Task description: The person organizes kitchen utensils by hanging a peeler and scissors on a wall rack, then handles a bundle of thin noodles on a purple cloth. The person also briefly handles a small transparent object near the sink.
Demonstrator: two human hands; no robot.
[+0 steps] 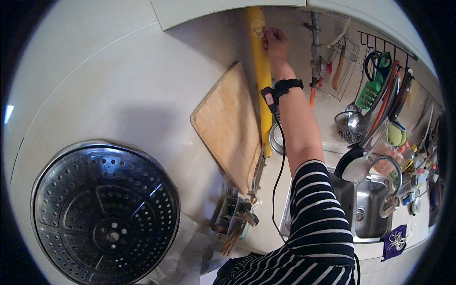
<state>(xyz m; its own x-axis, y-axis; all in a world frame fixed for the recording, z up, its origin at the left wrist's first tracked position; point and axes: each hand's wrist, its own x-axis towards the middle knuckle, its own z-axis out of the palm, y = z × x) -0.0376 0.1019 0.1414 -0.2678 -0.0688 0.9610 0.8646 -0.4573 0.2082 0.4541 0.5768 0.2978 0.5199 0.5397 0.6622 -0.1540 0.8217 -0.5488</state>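
Note:
My right hand (275, 43) reaches up to a yellow pipe (262, 67) on the wall. Its curled fingertips pinch a small, thin wire loop (259, 31) against the pipe; the detail there is blurred. A black strap with a small cabled device (269, 99) is round the wrist. My left hand is out of view. At the lower left is a round, perforated metal steamer tray (114, 199); what holds it up is hidden. Between tray and pipe, a wooden cutting board (228, 124) leans tilted against the wall.
Ladles, a green grater (370, 93) and other utensils hang from a wall rack (388, 43) at the right. Below them are a steel sink (374, 213) and its faucet. A utensil holder (229, 213) with chopsticks stands beneath the board. A cabinet edge (231, 14) runs overhead.

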